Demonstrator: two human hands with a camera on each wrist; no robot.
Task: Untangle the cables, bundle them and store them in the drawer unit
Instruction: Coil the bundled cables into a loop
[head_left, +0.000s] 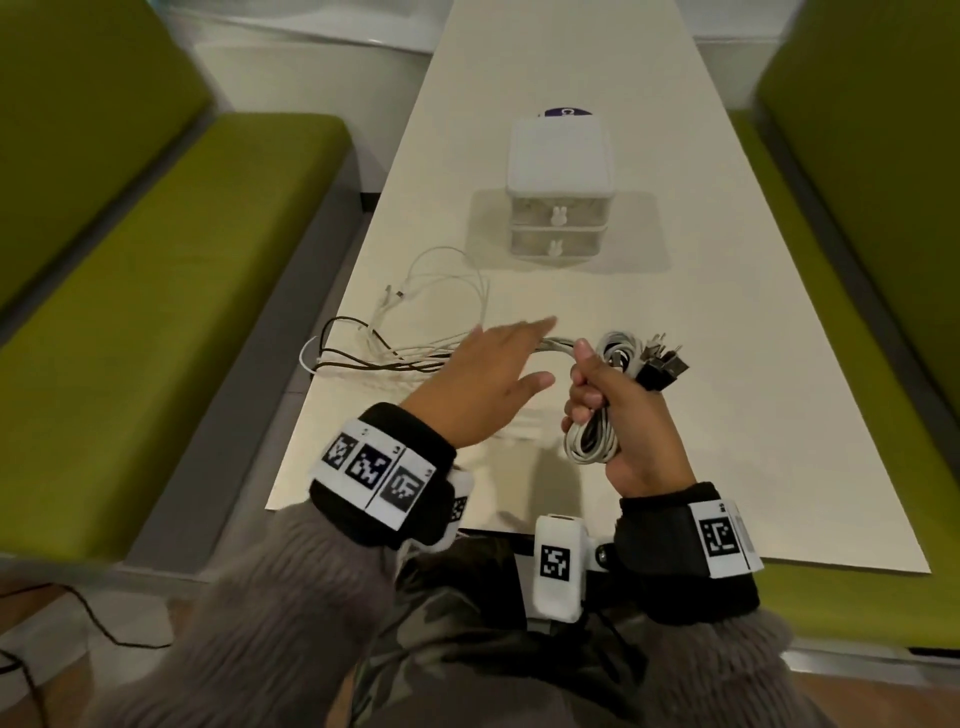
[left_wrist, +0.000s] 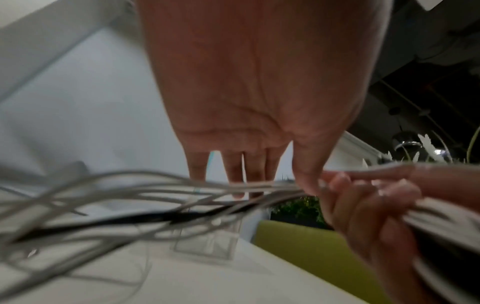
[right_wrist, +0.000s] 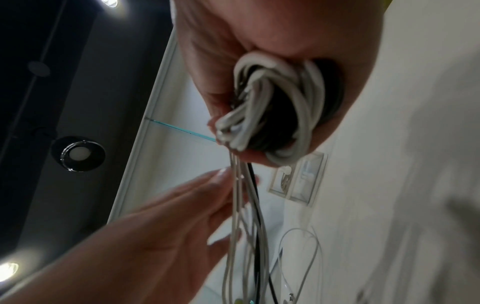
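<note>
My right hand (head_left: 605, 395) grips a coiled bundle of white and black cables (head_left: 595, 439), seen close in the right wrist view as the bundle (right_wrist: 275, 115). Black plugs (head_left: 662, 364) stick out past its fingers. Loose white and dark cable ends (head_left: 405, 332) trail left from the bundle across the table (head_left: 727, 415). My left hand (head_left: 498, 374) hovers over those strands with straight, spread fingers (left_wrist: 233, 172), holding nothing. The small white two-drawer unit (head_left: 558, 187) stands farther back on the table, both drawers closed.
Green bench seats (head_left: 171, 291) run along both sides of the narrow table. A purple and white object (head_left: 566, 111) peeks out behind the drawer unit. A dark cord (head_left: 98, 623) lies on the floor at lower left.
</note>
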